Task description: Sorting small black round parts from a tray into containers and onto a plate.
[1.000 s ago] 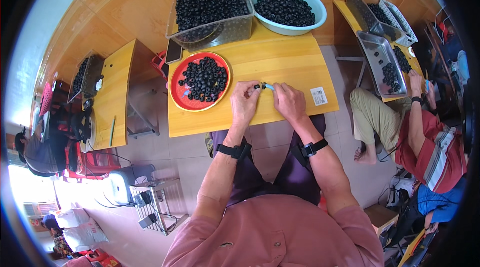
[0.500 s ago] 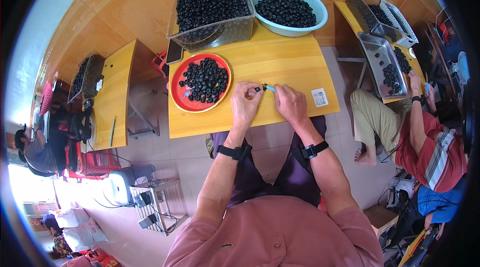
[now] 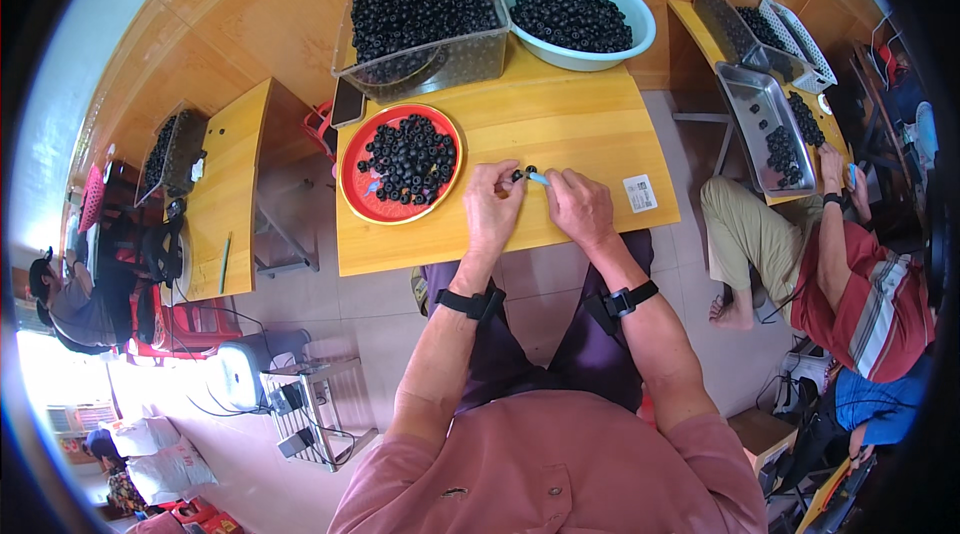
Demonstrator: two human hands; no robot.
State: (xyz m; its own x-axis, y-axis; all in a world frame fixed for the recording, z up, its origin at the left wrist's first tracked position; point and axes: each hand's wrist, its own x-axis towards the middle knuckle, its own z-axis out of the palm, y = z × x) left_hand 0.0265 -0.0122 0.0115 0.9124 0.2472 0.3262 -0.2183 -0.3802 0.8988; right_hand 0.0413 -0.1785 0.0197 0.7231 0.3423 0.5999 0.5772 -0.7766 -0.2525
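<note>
Between finger and thumb, my left hand point(image 3: 491, 206) pinches a small black ring-shaped piece point(image 3: 517, 175). My right hand point(image 3: 580, 206) grips a short light-blue stick-like tool point(image 3: 539, 178), its tip pointing at the left fingers. Another small black piece point(image 3: 531, 170) shows at that tip; I cannot tell whether it sits on the tool or on the table. Both hands are over the front part of the yellow wooden table point(image 3: 520, 124). Left of them, a red round tray point(image 3: 354, 196) holds many black ring-shaped pieces point(image 3: 410, 159).
At the table's back stand a clear plastic bin point(image 3: 450, 60) and a light-blue basin point(image 3: 590, 62), both full of black pieces. A phone point(image 3: 348, 102) lies by the bin, a white label point(image 3: 640, 194) at right. A co-worker point(image 3: 850, 274) sits at the right table with a metal tray point(image 3: 745, 99).
My hands stay nearly in place, with only slight finger movement. The small black piece at the tool's tip has shifted a little upward and now shows more clearly.
</note>
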